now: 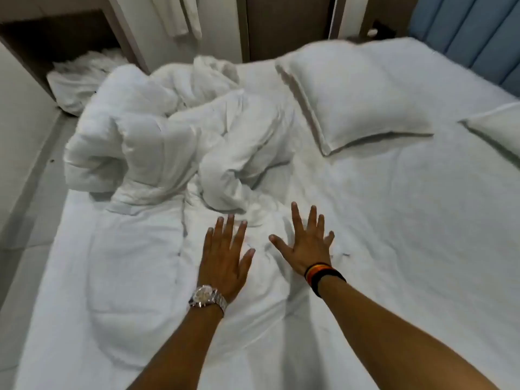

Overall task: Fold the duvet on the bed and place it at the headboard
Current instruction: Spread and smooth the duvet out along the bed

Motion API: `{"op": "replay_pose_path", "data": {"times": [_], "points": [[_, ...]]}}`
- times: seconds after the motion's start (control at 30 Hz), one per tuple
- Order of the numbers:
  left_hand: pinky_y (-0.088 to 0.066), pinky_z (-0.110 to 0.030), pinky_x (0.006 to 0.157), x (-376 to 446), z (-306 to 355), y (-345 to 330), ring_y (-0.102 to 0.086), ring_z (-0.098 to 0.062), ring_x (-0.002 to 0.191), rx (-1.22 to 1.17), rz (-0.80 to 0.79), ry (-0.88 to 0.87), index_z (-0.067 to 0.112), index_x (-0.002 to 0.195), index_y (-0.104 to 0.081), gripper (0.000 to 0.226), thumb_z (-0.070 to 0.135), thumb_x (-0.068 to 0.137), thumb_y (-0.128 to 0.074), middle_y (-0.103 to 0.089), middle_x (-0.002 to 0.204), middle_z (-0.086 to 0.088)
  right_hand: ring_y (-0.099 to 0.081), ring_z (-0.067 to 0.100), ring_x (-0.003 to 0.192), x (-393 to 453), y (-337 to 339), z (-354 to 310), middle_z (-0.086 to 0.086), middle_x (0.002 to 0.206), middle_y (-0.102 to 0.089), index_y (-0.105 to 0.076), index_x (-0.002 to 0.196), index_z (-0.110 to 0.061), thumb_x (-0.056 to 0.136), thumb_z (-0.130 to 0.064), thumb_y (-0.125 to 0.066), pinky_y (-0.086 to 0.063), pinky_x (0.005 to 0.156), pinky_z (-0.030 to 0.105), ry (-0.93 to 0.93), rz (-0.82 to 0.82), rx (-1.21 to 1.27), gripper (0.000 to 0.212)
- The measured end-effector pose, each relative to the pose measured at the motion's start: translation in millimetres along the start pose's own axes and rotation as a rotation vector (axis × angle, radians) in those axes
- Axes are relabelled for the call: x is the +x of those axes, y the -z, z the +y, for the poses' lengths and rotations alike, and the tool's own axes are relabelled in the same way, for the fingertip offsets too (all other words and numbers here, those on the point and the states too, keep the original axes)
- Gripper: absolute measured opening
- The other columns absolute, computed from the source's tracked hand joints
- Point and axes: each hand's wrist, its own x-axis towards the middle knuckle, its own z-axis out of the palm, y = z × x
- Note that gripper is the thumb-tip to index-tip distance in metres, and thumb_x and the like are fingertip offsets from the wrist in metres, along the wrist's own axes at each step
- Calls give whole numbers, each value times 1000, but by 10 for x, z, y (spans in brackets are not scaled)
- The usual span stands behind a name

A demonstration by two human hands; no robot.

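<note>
A white duvet [157,142] lies crumpled in a heap on the left half of the bed, with part of it spread flat toward me. My left hand [225,257], with a silver watch on the wrist, is stretched out palm down with fingers apart just short of the heap. My right hand [305,243], with dark bands on the wrist, is beside it, also flat with fingers spread. Neither hand holds anything. The blue padded headboard [472,32] runs along the upper right.
A white pillow [357,94] lies near the headboard, and a second pillow [498,130] shows at the right edge. The bed sheet [408,220] covers the mattress. More white linen [76,77] sits piled in a niche at the upper left. Floor runs along the left.
</note>
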Motion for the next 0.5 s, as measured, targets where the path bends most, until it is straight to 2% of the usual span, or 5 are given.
{"op": "replay_pose_path", "data": {"times": [0.1, 0.17, 0.27, 0.4, 0.5], "points": [[-12, -52, 126, 44, -121, -337, -10, -31, 159, 91, -17, 29, 18, 163, -28, 65, 49, 105, -28, -15, 171, -10, 1, 44, 158, 167, -310, 149, 16, 173, 13, 24, 156, -52, 76, -97, -32, -2, 118, 73, -13, -81, -93, 107], [-11, -53, 126, -14, -189, -513, -9, -32, 159, 135, -19, 37, 18, 163, -28, 65, 48, 105, -30, -15, 171, -12, -21, 47, 150, 210, -490, 229, 22, 170, -9, 19, 158, -50, 80, -92, -33, -14, 114, 72, 14, -39, -172, 103], [-12, -54, 125, -68, -164, -592, -8, -33, 159, 156, -18, 12, 19, 163, -28, 64, 47, 105, -31, -17, 171, -12, -53, 39, 113, 254, -509, 253, 20, 140, -47, 9, 163, -45, 93, -70, -41, -41, 96, 55, 124, 59, -284, 89], [-14, -55, 125, -78, -56, -408, -13, -33, 158, 100, -73, 57, 21, 162, -29, 65, 51, 106, -23, -21, 170, -12, -62, 33, 89, 76, -268, 194, 13, 122, -53, 2, 163, -49, 103, -52, -44, -49, 75, 39, 145, -34, -139, 76], [-13, -51, 126, -204, 103, -178, -14, -31, 158, 44, -151, 66, 25, 163, -24, 67, 56, 105, -13, -20, 170, -11, -63, 34, 85, -408, -24, 226, 11, 121, -53, -2, 162, -51, 103, -52, -43, -48, 71, 37, 89, -23, -77, 73]]}}
